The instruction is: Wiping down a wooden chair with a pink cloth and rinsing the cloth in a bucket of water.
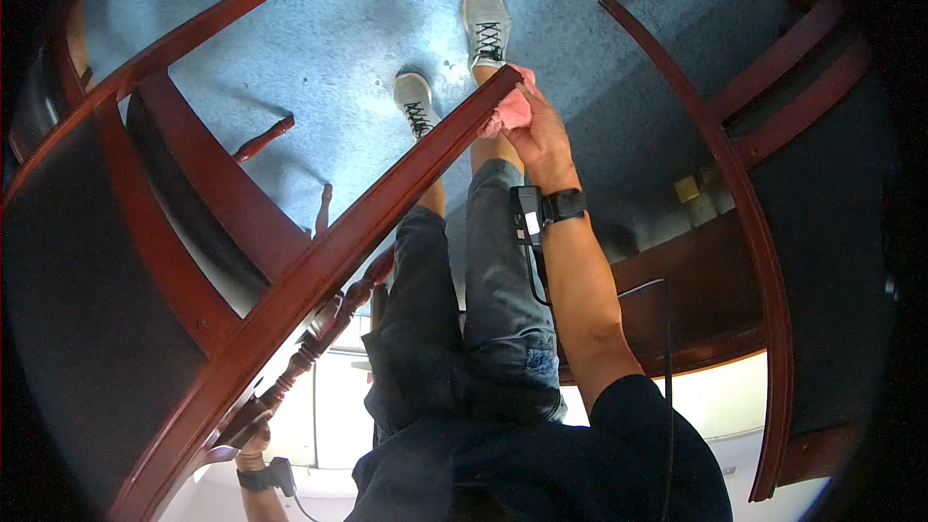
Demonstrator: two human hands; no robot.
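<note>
A dark red wooden chair is tilted before me, its long moulded rail running from lower left to upper centre. My right hand presses a crumpled pink cloth against the upper end of that rail. At lower left, my left hand is curled around a wooden part of the chair, below a turned spindle; the rail hides part of that hand. Black upholstery fills the space between the chair's frame pieces on the left.
Another red wooden chair with a black panel stands on the right. A further chair shows at the far left edge. Blue-grey floor lies around my shoes. A thin black cable hangs by my right arm.
</note>
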